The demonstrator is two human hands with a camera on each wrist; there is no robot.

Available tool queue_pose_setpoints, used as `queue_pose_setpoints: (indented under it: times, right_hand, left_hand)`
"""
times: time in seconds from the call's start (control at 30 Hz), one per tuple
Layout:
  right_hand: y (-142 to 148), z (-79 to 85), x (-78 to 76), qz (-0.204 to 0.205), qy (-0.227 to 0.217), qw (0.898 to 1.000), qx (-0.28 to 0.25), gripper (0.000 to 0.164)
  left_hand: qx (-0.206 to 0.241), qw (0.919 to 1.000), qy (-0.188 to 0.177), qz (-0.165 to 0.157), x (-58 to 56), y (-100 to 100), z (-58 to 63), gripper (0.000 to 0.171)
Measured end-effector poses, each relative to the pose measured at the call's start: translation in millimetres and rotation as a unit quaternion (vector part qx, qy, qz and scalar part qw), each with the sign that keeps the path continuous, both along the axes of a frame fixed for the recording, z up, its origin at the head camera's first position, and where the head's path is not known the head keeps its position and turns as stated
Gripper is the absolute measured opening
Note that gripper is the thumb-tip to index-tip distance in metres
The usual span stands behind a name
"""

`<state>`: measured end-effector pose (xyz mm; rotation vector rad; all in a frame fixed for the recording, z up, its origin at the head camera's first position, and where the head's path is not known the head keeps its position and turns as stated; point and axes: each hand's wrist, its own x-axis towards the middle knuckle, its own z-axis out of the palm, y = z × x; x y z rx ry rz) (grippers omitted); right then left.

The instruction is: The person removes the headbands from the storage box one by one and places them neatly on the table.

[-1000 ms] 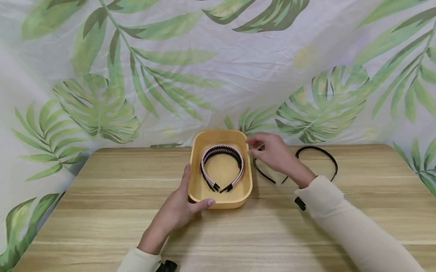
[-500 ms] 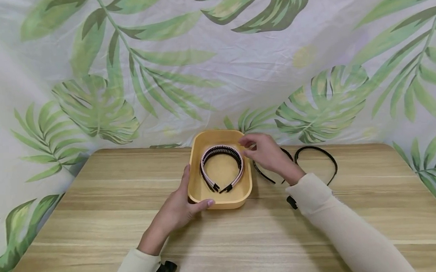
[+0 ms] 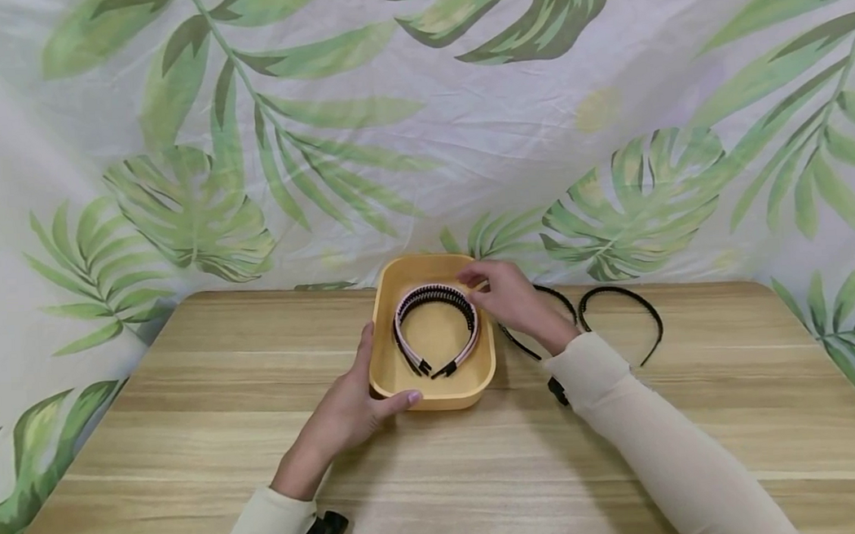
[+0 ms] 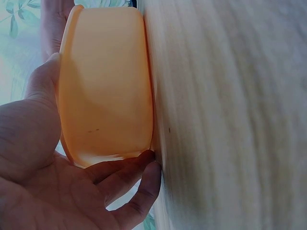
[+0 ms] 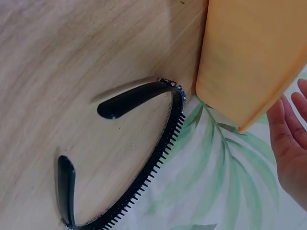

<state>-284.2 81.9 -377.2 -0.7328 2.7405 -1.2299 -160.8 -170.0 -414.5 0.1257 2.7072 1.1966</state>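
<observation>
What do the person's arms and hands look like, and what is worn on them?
Both arms have long, plain cream sleeves, left and right; the right one ends in a wide cuff. A small black device shows near each wrist, left and right. The left hand and right hand are bare, without gloves.

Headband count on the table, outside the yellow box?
2: the inner headband, beside the box and partly behind the right hand; the outer headband, farther right. A fully hidden one can't be excluded.
</observation>
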Motion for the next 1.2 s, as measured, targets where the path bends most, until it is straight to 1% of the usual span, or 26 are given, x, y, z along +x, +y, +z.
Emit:
queue_pose_setpoints:
  times: [0.23,0.6,0.9,1.2]
  right_hand:
    - [-6,-2.2,-7.4,0.008,0.001,1.000,0.009,0.033]
    - [-20,-8.8,-22.4,0.018,0.020,0.999,0.044,0.034]
    - [-25,-9.1,-29.1,0.023,0.013,0.998,0.062,0.036]
    - [-25,-13.8,-38.4,0.038,0.009,0.997,0.063,0.033]
  left_hand:
    - [-0.002,1.0000,0.000,0.001,0.4,0,0.4,0.126]
    - [-0.009,1.0000,-0.001,0.003,1.0,-1,1.1,0.126]
    - [-0.011,0.9999,0.004,0.001,1.3,-1,1.1,0.126]
    - [-0.010,0.9999,0.002,0.002,0.8,0,0.8,0.126]
